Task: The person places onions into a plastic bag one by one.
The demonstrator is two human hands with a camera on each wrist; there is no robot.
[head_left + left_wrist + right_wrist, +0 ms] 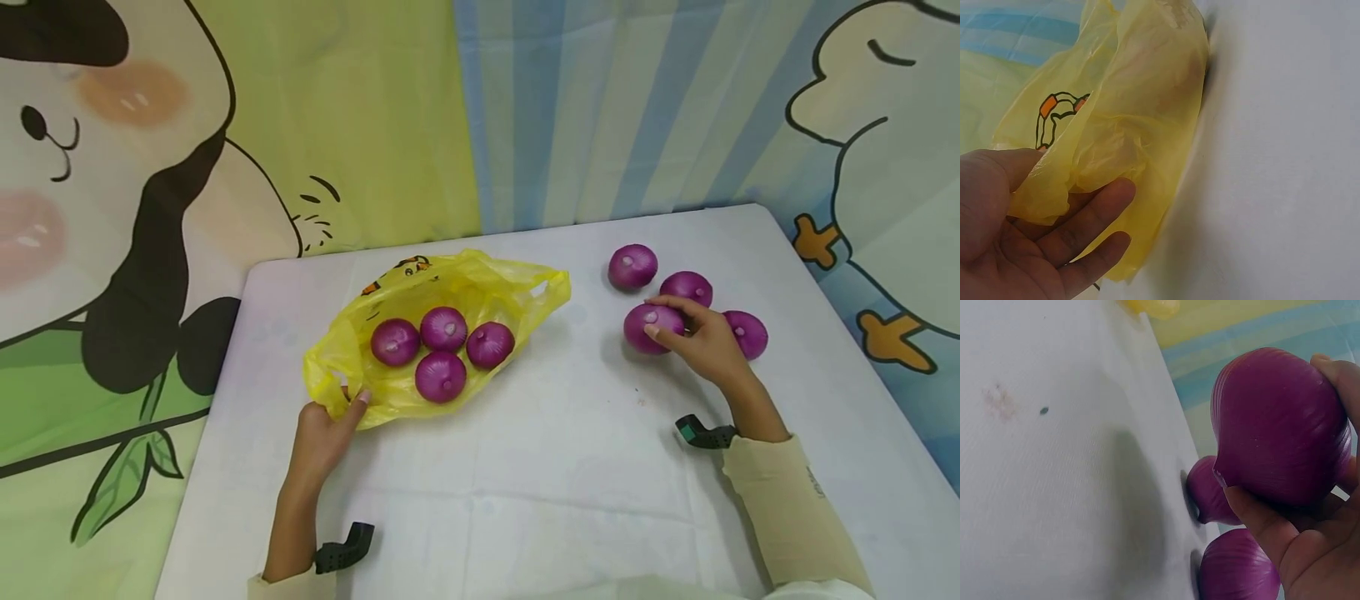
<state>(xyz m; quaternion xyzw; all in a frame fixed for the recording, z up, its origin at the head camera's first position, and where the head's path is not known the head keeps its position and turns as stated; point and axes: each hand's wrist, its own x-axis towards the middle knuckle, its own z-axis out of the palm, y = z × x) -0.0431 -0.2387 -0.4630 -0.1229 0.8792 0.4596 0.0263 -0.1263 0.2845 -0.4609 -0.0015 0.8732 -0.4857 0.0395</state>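
A yellow plastic bag (480,283) lies spread on the white table with its mouth toward me and several purple onions inside, one of them an onion (441,377) nearest the front. My left hand (326,437) pinches the bag's near left edge between thumb and fingers; in the left wrist view the thin yellow plastic (1147,94) passes between them. On the right side, my right hand (705,340) grips a purple onion (651,327) between thumb and fingers. The right wrist view shows this onion (1279,425) raised off the table, its shadow falling on the cloth.
Three loose onions sit around my right hand: one at the back (632,267), one behind the held onion (687,288) and one to its right (746,334). The white tabletop (525,500) ends at a cartoon-printed curtain (390,125) behind.
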